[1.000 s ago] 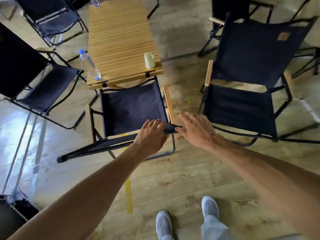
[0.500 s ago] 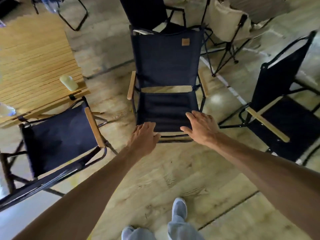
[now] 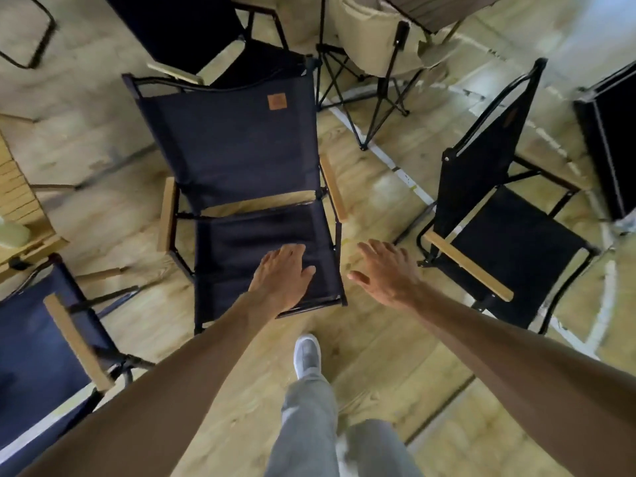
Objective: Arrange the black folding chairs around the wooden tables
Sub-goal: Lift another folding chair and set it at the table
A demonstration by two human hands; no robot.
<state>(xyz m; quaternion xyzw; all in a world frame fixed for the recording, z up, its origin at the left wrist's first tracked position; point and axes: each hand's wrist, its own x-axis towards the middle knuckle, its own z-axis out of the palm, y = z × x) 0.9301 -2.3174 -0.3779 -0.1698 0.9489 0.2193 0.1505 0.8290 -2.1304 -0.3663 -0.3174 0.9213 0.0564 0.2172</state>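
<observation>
Under my left hand (image 3: 280, 277) the black folding chair (image 3: 237, 187) seat is lying, fingers (image 3: 292, 253) spread and empty; my right hand (image 3: 385, 270) is hovering beside it, fingers splayed.

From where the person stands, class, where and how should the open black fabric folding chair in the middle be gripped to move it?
Grip the two wooden armrests, one per hand, reaching in from the seat's front, which faces the person. They run parallel along both sides of the black fabric folding chair. The left hand is over the seat; the right hand hangs open beside it.
</observation>
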